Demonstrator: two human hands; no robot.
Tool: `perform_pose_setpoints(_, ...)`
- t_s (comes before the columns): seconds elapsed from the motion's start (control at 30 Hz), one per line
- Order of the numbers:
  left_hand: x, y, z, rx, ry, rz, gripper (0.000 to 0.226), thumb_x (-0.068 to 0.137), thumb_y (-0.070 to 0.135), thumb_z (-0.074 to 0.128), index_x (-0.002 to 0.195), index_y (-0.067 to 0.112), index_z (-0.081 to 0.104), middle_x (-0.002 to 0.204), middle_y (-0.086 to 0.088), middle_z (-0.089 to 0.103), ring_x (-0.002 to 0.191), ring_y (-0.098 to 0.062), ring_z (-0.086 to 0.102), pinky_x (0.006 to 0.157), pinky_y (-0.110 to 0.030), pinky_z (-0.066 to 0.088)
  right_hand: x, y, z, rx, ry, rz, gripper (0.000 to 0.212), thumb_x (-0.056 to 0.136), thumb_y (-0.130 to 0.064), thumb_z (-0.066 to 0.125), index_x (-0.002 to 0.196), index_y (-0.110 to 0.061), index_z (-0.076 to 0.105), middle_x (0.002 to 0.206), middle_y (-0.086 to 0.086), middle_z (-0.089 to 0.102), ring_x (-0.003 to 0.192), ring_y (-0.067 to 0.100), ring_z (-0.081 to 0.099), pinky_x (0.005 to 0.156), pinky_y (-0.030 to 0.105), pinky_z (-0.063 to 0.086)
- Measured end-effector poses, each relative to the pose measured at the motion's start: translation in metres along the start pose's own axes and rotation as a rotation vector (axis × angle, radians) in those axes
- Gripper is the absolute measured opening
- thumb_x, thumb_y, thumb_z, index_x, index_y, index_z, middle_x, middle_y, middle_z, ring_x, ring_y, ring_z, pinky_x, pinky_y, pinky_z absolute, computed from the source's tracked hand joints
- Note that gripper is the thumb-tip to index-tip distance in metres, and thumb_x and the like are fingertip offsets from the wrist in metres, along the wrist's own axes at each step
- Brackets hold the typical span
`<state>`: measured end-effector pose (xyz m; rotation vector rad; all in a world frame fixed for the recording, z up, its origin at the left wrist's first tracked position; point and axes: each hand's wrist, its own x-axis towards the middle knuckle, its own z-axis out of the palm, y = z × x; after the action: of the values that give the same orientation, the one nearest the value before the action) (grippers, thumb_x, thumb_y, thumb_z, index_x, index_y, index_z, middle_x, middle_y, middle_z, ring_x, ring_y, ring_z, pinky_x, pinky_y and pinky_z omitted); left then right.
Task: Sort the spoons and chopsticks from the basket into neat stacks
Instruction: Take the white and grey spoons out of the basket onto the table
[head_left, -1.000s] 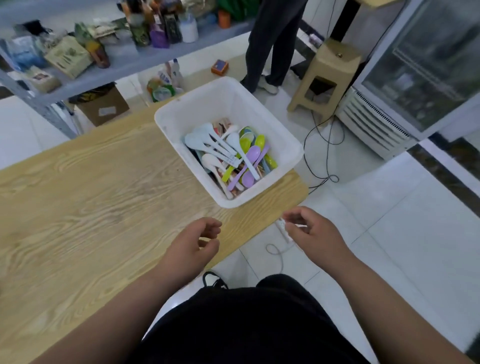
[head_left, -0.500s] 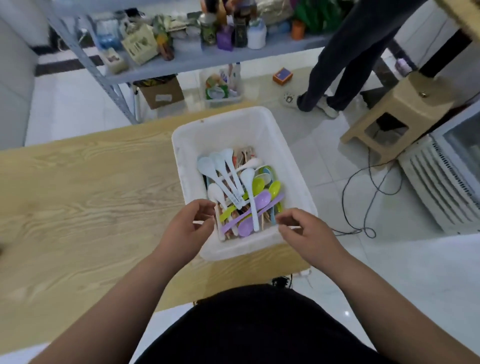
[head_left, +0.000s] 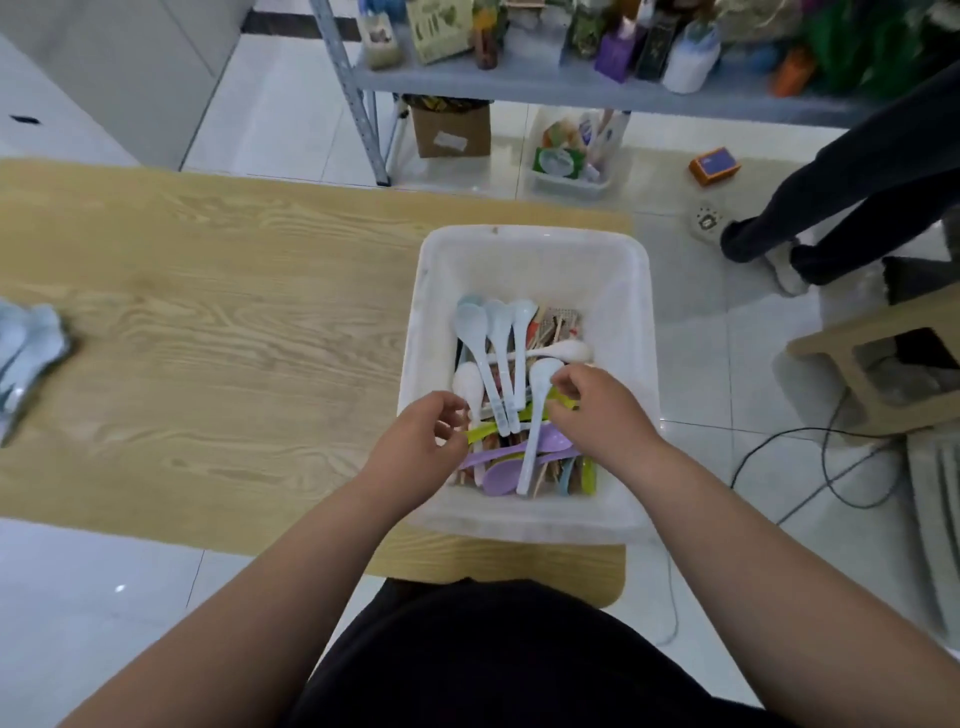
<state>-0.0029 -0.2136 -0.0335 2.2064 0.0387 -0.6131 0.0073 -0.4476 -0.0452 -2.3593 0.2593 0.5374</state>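
White plastic basket (head_left: 530, 260) sits at right end of bench (head_left: 208, 312). Spoons (head_left: 498, 338) and chopsticks (head_left: 543, 336) lie jumbled inside. No neat stack discernible; sorting judged barely begun. Left hand (head_left: 415, 447) and right hand (head_left: 602, 410) curled among spoons; actual grip cannot be told.

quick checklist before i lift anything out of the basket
1. Hands in basket: ok, left hand and right hand are over the spoons.
2. Left hand's grip: cannot tell; it curls by a yellow-green handle.
3. Right hand's grip: cannot tell.
4. Spoons untangled: not ok, white spoons cross purple spoons and chopsticks.
5. Stacking room: ok, bare table left of the basket.
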Motion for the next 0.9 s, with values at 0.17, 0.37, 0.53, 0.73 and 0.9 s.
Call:
perform_pose_setpoints(0.17, 0.063, 0.02, 0.008, 0.199, -0.106, -0.087, 0.05, 0.092, 0.028, 0.062, 0.137, 0.016, 0.045, 0.124, -0.003, 0.056, 0.091, -0.021, 0.066, 0.068, -0.029, 0.052, 0.019, -0.005, 0.023, -0.157, 0.034, 0.09, 0.05, 0.092, -0.039, 0.063, 0.136, -0.017, 0.054, 0.129, 0.007, 0.059, 0.117, 0.027, 0.056, 0.089, 0.038, 0.05)
perform_pose_setpoints(0.37, 0.119, 0.029, 0.026, 0.367, -0.043, -0.176, 0.059, 0.089, 0.035, 0.067, 0.13, 0.006, 0.036, 0.125, -0.017, 0.047, 0.107, -0.036, 0.058, 0.088, -0.045, 0.053, 0.035, -0.009, 0.034, -0.258, 0.086, 0.139, 0.056, 0.092, -0.048, 0.065, 0.134, -0.015, 0.05, 0.125, 0.013, 0.058, 0.115, 0.031, 0.053, 0.084, 0.039, 0.047)
perform_pose_setpoints(0.53, 0.134, 0.026, 0.04, 0.371, -0.034, -0.157, 0.08, 0.088, 0.042, 0.07, 0.142, 0.008, 0.021, 0.131, -0.018, 0.044, 0.111, -0.037, 0.059, 0.086, -0.044, 0.05, 0.038, -0.01, 0.04, -0.308, 0.063, 0.167, 0.062, 0.091, -0.048, 0.066, 0.136, -0.015, 0.039, 0.119, 0.014, 0.061, 0.108, 0.033, 0.057, 0.07, 0.036, 0.043)
perform_pose_setpoints(0.73, 0.145, 0.031, 0.041, 0.321, -0.022, -0.175, 0.089, 0.085, 0.031, 0.075, 0.146, 0.007, 0.015, 0.132, -0.019, 0.049, 0.115, -0.038, 0.059, 0.09, -0.046, 0.051, 0.035, -0.012, 0.047, -0.239, 0.027, 0.229, 0.077, 0.09, -0.054, 0.063, 0.147, -0.018, 0.025, 0.116, 0.014, 0.06, 0.104, 0.033, 0.06, 0.073, 0.039, 0.051)
perform_pose_setpoints(0.9, 0.142, 0.027, 0.038, 0.278, 0.049, -0.154, 0.074, 0.086, 0.014, 0.067, 0.142, 0.006, 0.019, 0.121, -0.017, 0.055, 0.107, -0.037, 0.061, 0.085, -0.045, 0.054, 0.042, -0.019, 0.058, -0.254, 0.004, 0.245, 0.071, 0.091, -0.046, 0.064, 0.141, -0.015, 0.025, 0.115, 0.016, 0.059, 0.104, 0.035, 0.059, 0.072, 0.039, 0.051)
